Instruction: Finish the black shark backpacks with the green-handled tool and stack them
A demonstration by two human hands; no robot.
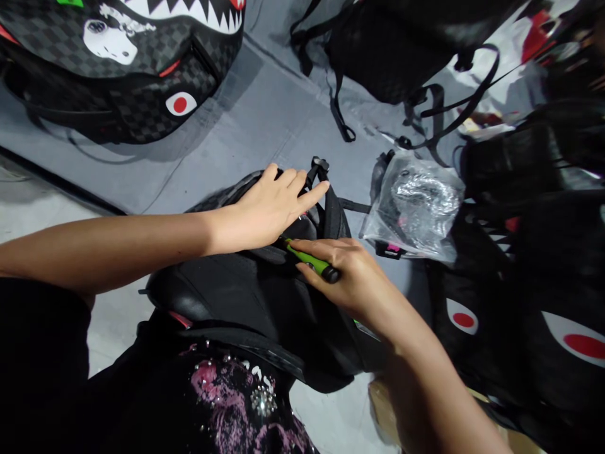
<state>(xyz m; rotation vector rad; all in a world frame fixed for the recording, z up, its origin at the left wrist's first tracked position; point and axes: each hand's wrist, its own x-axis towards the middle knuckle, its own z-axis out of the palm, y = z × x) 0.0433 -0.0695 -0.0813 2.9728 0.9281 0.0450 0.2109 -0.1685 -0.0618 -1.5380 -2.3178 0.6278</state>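
A black backpack (pixel 246 296) lies across my lap in the middle of the head view. My left hand (pixel 269 205) rests flat on its upper part, fingers stretched toward a black strap buckle (pixel 319 166). My right hand (pixel 347 271) is closed around a green-handled tool (pixel 312 260) with a black end, its tip pointing under my left palm at the backpack's seam. The tool's working end is hidden between the hands.
A checkered shark-face backpack (pixel 137 63) lies at the top left on the grey floor (pixel 265 120). Another black backpack with loose straps (pixel 397 50) sits at top centre. A clear plastic bag (pixel 416 208) lies to the right, beside more shark-print backpacks (pixel 529 315).
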